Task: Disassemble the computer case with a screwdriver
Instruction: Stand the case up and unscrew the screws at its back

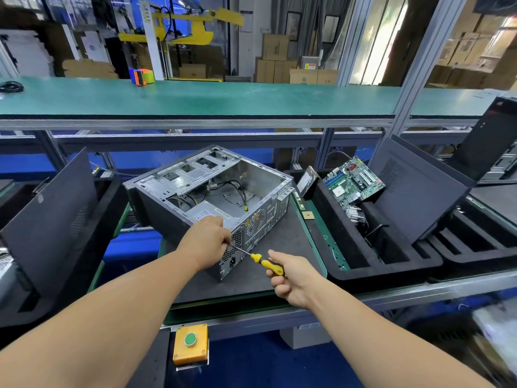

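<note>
An open metal computer case [223,189] lies on its side on a dark mat, its rear panel facing me. Inside it are a grey power supply [208,212] and loose black cables. My right hand [291,278] grips the yellow and black handle of a screwdriver [265,263]. The thin shaft runs up and left to the rear panel near the power supply grille. My left hand [211,242] rests against that rear corner with its fingers curled around the shaft's tip; the tip itself is hidden.
A black foam tray [344,247] to the right holds a green motherboard [354,180], a drive and a dark side panel [419,189]. Another dark panel [53,225] leans in a tray on the left. A yellow box with a green button [190,344] sits at the near edge.
</note>
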